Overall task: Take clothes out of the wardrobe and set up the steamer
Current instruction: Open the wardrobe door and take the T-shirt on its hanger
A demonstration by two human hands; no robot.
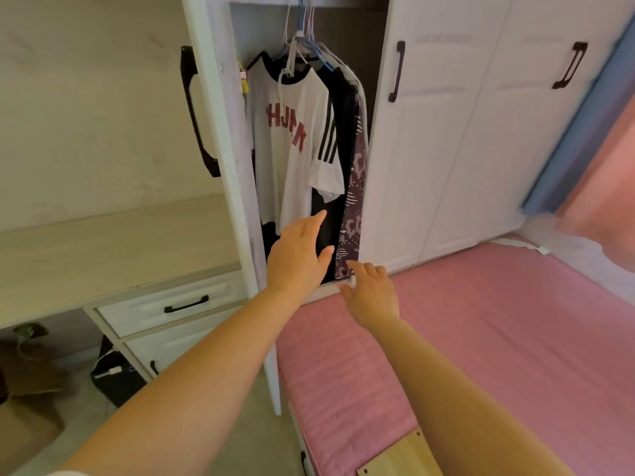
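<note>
The white wardrobe (405, 166) stands with its left door (220, 139) swung open. Inside, clothes hang on hangers (302, 46) from a rail: a white T-shirt with red letters and black-striped sleeve (292, 139), a black garment (343, 108) behind it, and a purple patterned garment (354, 207) at the right. My left hand (297, 255) reaches into the opening below the T-shirt's hem, fingers apart, holding nothing. My right hand (371, 292) is at the wardrobe's bottom edge, fingertips next to the patterned garment's hem, not clearly gripping it. No steamer is in view.
A bed with a pink cover (481, 338) lies right up against the wardrobe. A wooden board (402, 455) rests on it near me. At left are a desk top (103, 249), white drawers (178, 307), and a black bag (113, 372) on the floor.
</note>
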